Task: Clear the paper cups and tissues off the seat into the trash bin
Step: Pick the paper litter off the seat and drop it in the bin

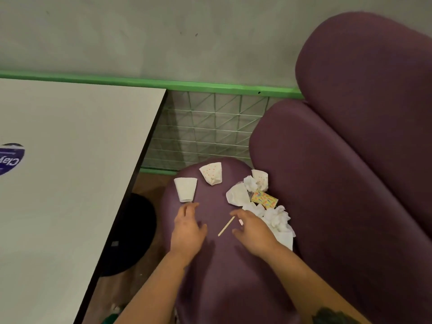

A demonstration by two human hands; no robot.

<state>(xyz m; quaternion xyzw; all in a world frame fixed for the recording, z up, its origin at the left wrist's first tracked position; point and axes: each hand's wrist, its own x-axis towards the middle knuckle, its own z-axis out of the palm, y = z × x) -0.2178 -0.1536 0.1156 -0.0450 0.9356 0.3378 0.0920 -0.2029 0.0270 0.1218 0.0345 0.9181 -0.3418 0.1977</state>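
Head view: both grips loose, empty, over smooth purple seat [217, 253] w/ crumpled tissues [277, 218].

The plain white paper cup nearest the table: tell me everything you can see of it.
The plain white paper cup looks like thin, unprinted paper, with a tapered wall. It lies on its side on the purple seat, wide mouth toward the wall and narrow base toward the person. It seems uncrushed. It sits at the seat's left edge, apart from the dotted cup to its right. The left hand reaches toward it, fingertips just short of its base, nothing in its grip.
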